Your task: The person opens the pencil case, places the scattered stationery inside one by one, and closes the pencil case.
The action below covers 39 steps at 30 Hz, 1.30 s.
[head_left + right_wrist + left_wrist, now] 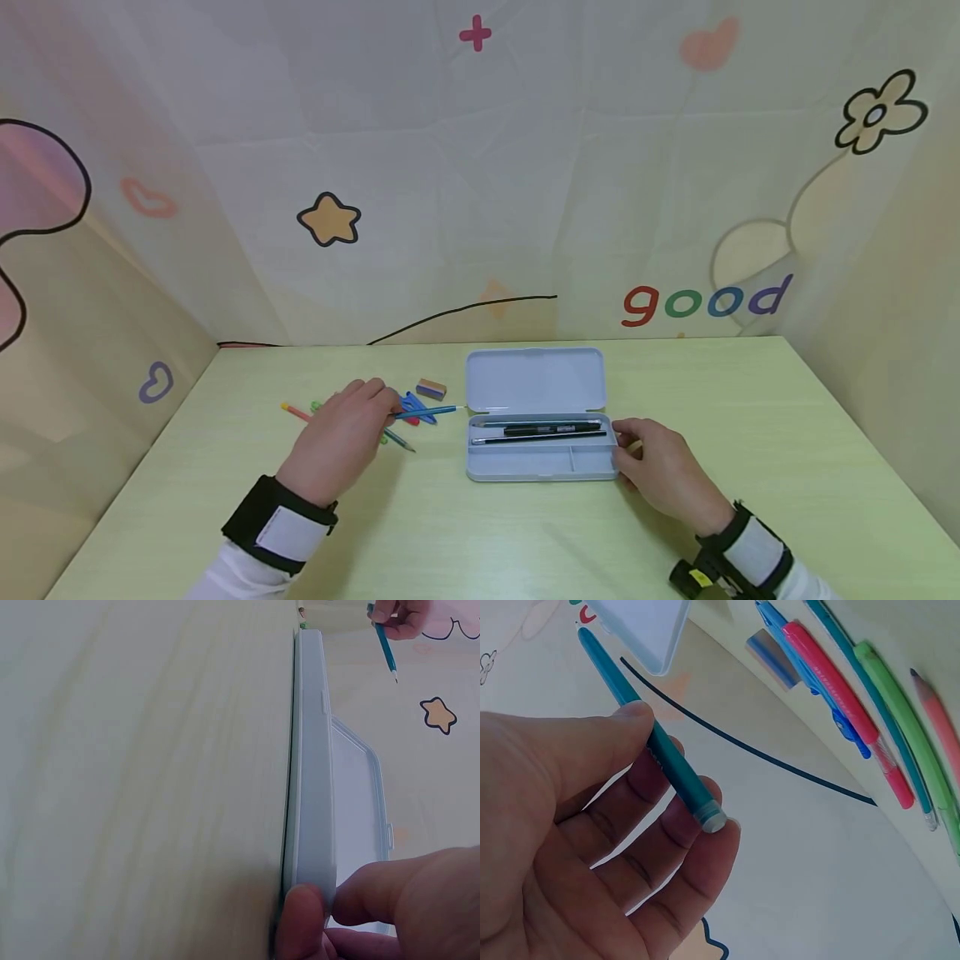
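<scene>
My left hand [341, 442] pinches a teal pen [679, 769] between thumb and fingertips, raised over the table left of the pencil case. The pen's tip points right, toward the white pencil case [525, 463], which lies with its lid [536, 381] folded back. Inside its rear compartment are a black marker [552, 429], a slim black pen [536, 437] and a teal stick-like pen or pencil [489, 424]. My right hand [663, 471] grips the case's right edge, thumb and fingers on either side of the wall in the right wrist view.
Around and beneath my left hand lie a blue-and-tan eraser [431, 389], a blue item [844, 731], a red pen [832, 679], a green pen [900, 720], a coral pencil [937, 712] and a dark green pencil [400, 439]. A printed curtain [450, 167] hangs behind the table.
</scene>
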### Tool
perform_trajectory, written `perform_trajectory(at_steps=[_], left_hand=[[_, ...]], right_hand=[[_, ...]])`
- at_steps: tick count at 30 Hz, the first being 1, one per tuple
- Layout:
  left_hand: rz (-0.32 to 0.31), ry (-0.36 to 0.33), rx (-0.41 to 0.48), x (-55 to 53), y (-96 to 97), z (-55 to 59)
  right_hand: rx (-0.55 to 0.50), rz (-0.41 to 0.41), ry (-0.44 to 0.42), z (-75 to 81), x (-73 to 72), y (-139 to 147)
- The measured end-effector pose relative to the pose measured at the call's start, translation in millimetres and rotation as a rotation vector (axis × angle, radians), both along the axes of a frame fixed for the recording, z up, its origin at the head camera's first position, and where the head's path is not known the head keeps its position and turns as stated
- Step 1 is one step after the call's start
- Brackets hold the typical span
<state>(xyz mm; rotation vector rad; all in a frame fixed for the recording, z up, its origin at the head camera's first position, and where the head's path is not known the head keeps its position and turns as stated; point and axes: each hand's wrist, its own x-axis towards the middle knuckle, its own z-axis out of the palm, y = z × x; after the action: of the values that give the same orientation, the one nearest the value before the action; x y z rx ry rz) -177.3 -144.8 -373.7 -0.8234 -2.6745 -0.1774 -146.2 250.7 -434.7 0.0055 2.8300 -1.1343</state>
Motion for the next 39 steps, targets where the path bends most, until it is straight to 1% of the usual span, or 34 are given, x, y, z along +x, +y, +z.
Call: perform_trajectory(at_steps=[6, 14, 20, 29, 39], left_hand=[[-0.004, -0.014, 0.010, -1.2, 9.5, 3.0], [0.002, -0.032, -0.017, -2.2, 24.5, 7.6], [-0.024, -0.037, 0.007, -3.7, 34.7, 10.6], [-0.033, -0.054, -0.014, -6.5, 49.1, 14.3], [-0.072, -0.045, -0.016, -9.3, 65.4, 13.3]], right_hand=[[-0.003, 0.002, 0.000, 0.0, 0.3, 0.1], [-0.005, 0.001, -0.002, 0.8, 0.4, 0.1], [-0.003, 0.005, 0.002, 0.7, 0.8, 0.3], [0.002, 0.012, 0.021, 0.6, 0.7, 0.4], [0.004, 0.010, 0.023, 0.7, 0.7, 0.1]])
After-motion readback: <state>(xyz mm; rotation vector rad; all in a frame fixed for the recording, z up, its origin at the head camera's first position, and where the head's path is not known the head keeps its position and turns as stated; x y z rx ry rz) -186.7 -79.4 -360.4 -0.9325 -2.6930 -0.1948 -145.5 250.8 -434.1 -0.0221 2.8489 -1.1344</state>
